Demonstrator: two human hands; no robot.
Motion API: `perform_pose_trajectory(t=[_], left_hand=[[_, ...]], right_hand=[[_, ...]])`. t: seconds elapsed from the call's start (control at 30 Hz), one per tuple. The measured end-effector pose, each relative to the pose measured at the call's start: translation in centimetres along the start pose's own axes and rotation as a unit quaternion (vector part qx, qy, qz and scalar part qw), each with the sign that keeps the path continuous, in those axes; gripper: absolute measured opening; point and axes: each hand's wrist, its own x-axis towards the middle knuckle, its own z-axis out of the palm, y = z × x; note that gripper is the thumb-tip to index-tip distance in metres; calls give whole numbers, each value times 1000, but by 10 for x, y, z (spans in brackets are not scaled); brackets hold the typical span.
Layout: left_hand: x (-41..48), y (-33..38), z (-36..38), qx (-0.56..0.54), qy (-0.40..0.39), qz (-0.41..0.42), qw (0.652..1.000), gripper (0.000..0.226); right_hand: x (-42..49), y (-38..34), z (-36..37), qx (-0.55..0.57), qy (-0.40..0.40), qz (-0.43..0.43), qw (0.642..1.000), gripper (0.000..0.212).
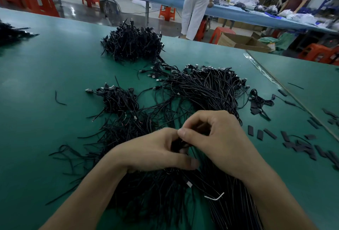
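My left hand and right hand are both curled, pinching one black cable above the near pile on the bench. I judge I'm sleeving its end. The next move calls for a fresh sleeve from the right.

Dim, even overhead light; wide-angle edges bend, fingertips blur.
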Motion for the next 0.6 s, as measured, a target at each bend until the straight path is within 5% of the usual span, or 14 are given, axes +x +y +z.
perform_pose_trajectory(t=[0.17,0.43,0.6], left_hand=[[6,-6,7,91,7,-3,996,32],[12,-10,12,165,37,-48,984,22],[16,-13,9,31,106,-70,991,18]], right_hand=[[-2,2,-1,-101,-32,24,994,16],[-3,-8,1,-228,-66,11,971,12],[0,-4,7,-307,-42,-49,949,13]])
